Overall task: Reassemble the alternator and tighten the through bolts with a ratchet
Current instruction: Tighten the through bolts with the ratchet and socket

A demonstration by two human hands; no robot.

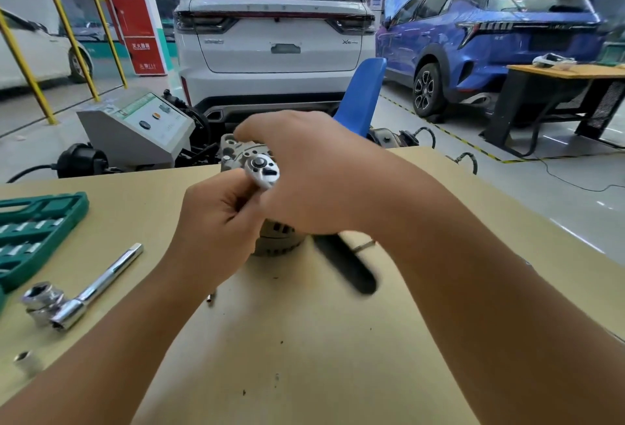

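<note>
Tan counter [321, 340], frame centre: alternator [236, 150] stands under my hands, left grip [216, 218] curled round the ratchet [263, 172] on top, right grip [304, 167] clasping the housing.

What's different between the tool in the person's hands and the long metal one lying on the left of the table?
The ratchet is held over the alternator, gripped by the left hand; the socket wrench lies flat and untouched. The ratchet has a round head and a black handle; the socket wrench is all bright metal. Both are silvery.
</note>
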